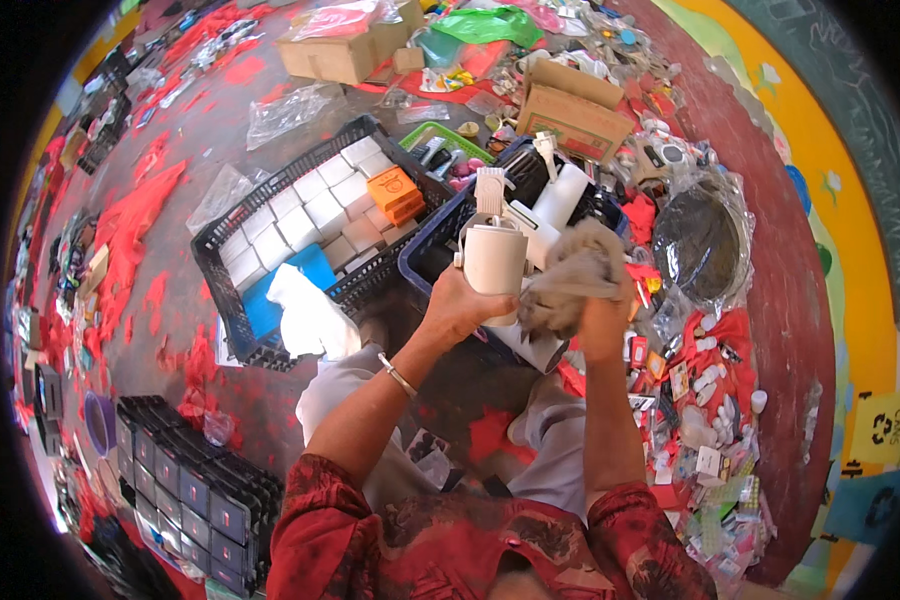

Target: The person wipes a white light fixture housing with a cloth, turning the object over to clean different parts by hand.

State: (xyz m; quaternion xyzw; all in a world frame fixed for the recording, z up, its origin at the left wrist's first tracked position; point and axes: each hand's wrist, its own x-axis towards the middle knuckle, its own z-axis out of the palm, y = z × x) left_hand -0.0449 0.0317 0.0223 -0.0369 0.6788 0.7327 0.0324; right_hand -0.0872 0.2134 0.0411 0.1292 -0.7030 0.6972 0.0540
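My left hand (462, 308) is closed around a white cylindrical track light (494, 258), held upright over a dark blue crate (410, 262). A pale bracket and fitting stick up from its top. My right hand (604, 325) grips a grey-brown rag (578, 268), bunched and blurred beside the light; its fingers are partly covered. Behind the light, another white cylindrical light (562, 195) lies in the crate among black items. The rag and my hands hide part of the crate.
A black crate (232, 318) of small white boxes and an orange box (395, 194) stands left. Stacked black crates (185, 490) sit lower left. Small packages (710, 465) litter the right, near a plastic-wrapped round item (703, 240). An open carton (573, 110) stands beyond.
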